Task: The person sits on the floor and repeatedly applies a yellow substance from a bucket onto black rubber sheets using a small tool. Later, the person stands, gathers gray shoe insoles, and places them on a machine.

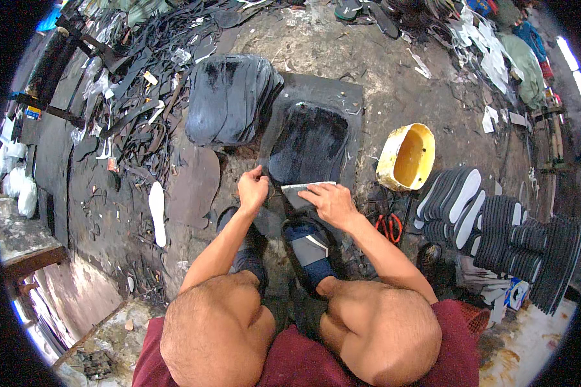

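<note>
A: Report operator position and nearest items.

B: The operator is seated, knees bare, in dark red shorts (290,361). Both feet rest on the floor in dark sandals (308,248), just below the hands.

A: State of the left hand?

B: The left hand (252,188) has its fingers drawn together, pinching the near left edge of the dark sheet (284,119) lying on the floor.

A: And the right hand?

B: The right hand (328,201) is pressed flat, fingers together, on a pale sole-shaped template (298,191). The template lies at the near edge of the dark sheet, just beside the left hand. Whether a blade is held cannot be determined.

A: Items to the right?

B: Red-handled pliers (388,227) lie on the floor near the right forearm. Beyond them are stacked cut soles (497,232), some white, some dark and ribbed. A yellow tub (407,157) stands tilted, open side up.

A: Farther out?

B: A dark worn patch (310,142) sits on the sheet above the hands. A stack of dark sole blanks (229,100) lies left of it. Black offcut strips (135,122) cover the floor at left, with one white insole (157,209) among them.
</note>
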Demonstrator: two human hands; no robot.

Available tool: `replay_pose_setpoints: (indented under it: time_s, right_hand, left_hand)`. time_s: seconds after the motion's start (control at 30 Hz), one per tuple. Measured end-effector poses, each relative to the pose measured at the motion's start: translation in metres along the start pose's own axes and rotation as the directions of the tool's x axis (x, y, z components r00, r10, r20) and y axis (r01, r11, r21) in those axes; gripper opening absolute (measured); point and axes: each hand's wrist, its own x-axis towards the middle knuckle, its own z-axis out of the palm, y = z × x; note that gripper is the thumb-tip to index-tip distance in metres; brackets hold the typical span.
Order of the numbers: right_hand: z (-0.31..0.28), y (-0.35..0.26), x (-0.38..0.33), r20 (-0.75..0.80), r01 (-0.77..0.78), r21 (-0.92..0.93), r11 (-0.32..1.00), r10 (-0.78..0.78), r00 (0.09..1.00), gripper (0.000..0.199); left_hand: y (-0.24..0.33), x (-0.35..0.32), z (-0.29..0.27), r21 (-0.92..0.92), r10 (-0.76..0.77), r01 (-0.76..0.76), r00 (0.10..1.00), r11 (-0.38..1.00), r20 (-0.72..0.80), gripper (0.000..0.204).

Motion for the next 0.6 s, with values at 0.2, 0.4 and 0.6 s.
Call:
replay_pose_setpoints:
  time_s: [0.2,0.4,0.6]
  right_hand:
    - [0.002,-0.009,-0.029,-0.02,-0.018,-0.085,0.996,0.017,1.0,0.047]
    - [-0.002,-0.011,-0.034,-0.033,-0.019,-0.089,0.996,0.016,0.999,0.047]
    - [0.004,-0.015,-0.042,-0.032,-0.061,-0.106,0.992,0.058,0.998,0.053]
  left_hand:
    - [0.01,-0.011,0.013,-0.095,-0.108,0.114,0.992,0.989,0.063,0.051]
    - [0.023,-0.03,0.015,0.101,0.18,-0.168,0.975,0.981,-0.127,0.046]
    - [0.057,-0.043,0.025,-0.18,0.183,-0.191,0.981,0.965,-0.059,0.051]
